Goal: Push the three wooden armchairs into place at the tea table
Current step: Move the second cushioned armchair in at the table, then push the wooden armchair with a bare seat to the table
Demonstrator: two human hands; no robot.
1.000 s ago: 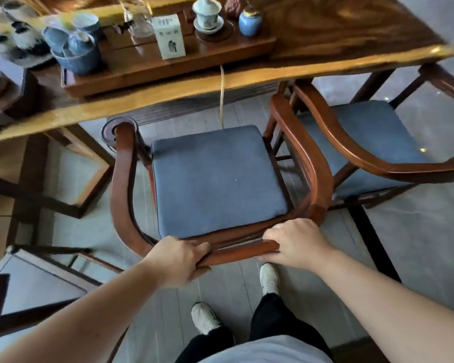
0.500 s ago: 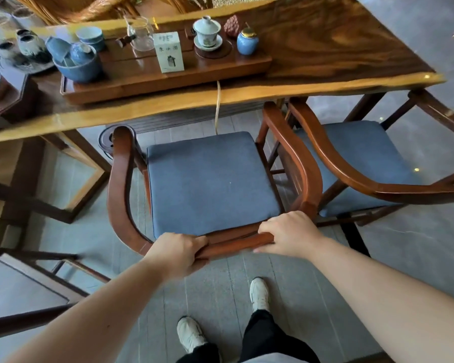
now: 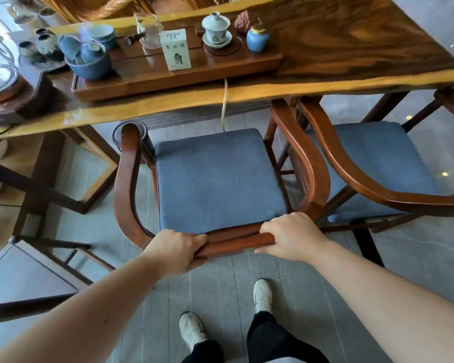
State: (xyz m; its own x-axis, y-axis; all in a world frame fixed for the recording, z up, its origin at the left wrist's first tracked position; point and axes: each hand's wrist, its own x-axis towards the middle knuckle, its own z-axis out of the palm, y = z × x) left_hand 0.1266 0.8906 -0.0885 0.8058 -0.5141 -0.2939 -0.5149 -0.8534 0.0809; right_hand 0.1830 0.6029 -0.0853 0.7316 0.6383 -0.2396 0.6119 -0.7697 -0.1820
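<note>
Both hands are clamped on the curved back rail of the middle armchair point(image 3: 220, 184): the left hand point(image 3: 174, 251) wraps the rail left of centre, the right hand point(image 3: 291, 235) grips it right of centre, a stretch of bare rail between them. The chair faces the tabletop point(image 3: 351, 48), its blue cushion point(image 3: 218, 179) mostly out in the open, and only the front tips of its arms reach under the near edge. Just beside it on the right stands a second armchair point(image 3: 378, 163), its arm almost touching the first chair's arm, its front likewise at the near edge. Part of a third chair point(image 3: 32, 273) shows at the lower left, well back from the table. On the tabletop near that edge sits a wooden tea tray point(image 3: 168, 77) holding a blue bowl point(image 3: 89, 64), a white box point(image 3: 176, 49) and a lidded cup point(image 3: 216, 28). A pale cord point(image 3: 223, 106) hangs over the near edge above the cushion
</note>
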